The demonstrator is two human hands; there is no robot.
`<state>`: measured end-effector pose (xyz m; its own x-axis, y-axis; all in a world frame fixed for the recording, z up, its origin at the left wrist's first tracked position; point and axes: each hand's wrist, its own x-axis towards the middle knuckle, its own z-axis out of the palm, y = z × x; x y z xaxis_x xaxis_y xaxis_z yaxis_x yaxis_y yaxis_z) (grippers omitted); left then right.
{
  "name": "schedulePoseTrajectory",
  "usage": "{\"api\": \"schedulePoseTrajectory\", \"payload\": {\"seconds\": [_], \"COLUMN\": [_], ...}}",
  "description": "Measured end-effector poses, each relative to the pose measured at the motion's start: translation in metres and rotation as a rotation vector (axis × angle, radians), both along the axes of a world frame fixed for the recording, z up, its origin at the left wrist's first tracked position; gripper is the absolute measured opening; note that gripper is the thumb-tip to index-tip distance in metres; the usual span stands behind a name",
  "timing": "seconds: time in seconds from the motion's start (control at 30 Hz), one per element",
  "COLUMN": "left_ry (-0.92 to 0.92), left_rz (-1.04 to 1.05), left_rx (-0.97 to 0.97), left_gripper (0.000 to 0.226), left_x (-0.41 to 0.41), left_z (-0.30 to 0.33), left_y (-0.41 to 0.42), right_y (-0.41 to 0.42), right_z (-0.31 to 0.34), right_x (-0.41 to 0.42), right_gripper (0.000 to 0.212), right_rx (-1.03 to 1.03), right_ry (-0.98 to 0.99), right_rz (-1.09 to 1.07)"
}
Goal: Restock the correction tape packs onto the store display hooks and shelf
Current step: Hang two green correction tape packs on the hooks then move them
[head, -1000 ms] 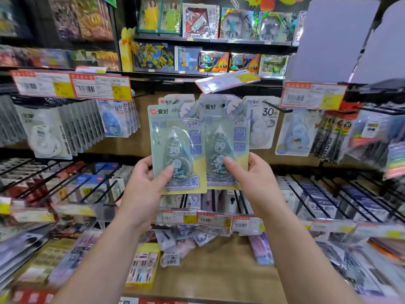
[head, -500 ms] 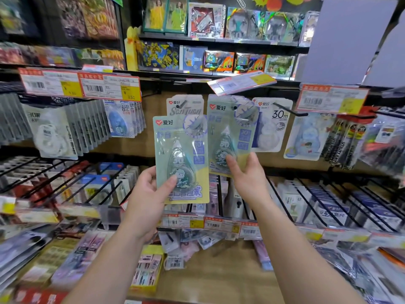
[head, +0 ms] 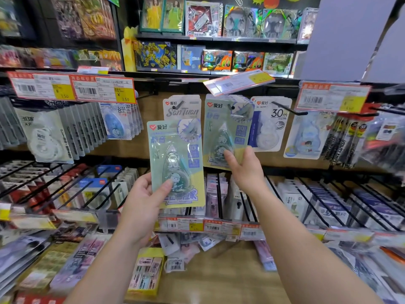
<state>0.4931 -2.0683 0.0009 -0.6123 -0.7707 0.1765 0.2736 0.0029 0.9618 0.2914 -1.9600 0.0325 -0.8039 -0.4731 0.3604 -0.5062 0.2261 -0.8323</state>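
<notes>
My left hand point(head: 143, 204) grips a green correction tape pack point(head: 176, 163) by its lower left corner, upright in front of the display. My right hand point(head: 245, 172) holds the lower edge of a second green pack point(head: 225, 130), the front one of a stack hanging on a black display hook point(head: 233, 107). Its thumb lies on the blister and its fingers go behind the card. Behind the left pack hangs a white "SanTuan" pack point(head: 182, 108) on its own hook.
A tilted price tag point(head: 238, 82) sticks out above the green stack. A 30 m tape pack point(head: 270, 123) hangs to the right, white tape packs point(head: 50, 137) to the left. Black wire hooks point(head: 87, 189) with stationery fill the row below, over a wooden shelf point(head: 219, 279).
My right hand has pushed its green pack up and back onto the hook with the hanging stack. My left hand has lowered its pack slightly and keeps hold of it.
</notes>
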Motion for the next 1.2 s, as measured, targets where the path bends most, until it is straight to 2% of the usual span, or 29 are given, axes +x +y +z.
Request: {"api": "schedulePoseTrajectory", "payload": {"seconds": [0.27,0.4,0.5,0.67,0.77,1.2], "left_ry": [0.01,-0.013,-0.012,0.002,-0.01,0.014], "left_rz": [-0.039,-0.047,-0.055,-0.093,-0.09,-0.094], "left_rx": [-0.014,-0.034,-0.052,-0.077,-0.112,-0.152], "left_gripper": [0.027,0.028,0.028,0.03,0.036,0.025], "left_x": [-0.006,-0.007,-0.008,-0.013,-0.018,-0.038], "left_z": [0.005,0.007,0.011,0.016,0.019,0.035], "left_y": [0.01,0.015,0.022,0.038,0.047,0.066], "right_y": [0.005,0.022,0.042,0.061,0.064,0.078], "right_z": [0.004,-0.003,-0.002,-0.007,-0.011,0.002], "right_x": [-0.006,0.005,0.031,0.08,0.09,0.079], "right_gripper": [0.038,0.06,0.042,0.014,0.013,0.009], "right_rx": [0.031,-0.044,-0.104,-0.101,-0.083,-0.17], "right_ry": [-0.041,0.047,0.055,-0.047,-0.014,-0.009], "right_rz": [-0.03,-0.186,-0.155,0.185,0.236,0.153]}}
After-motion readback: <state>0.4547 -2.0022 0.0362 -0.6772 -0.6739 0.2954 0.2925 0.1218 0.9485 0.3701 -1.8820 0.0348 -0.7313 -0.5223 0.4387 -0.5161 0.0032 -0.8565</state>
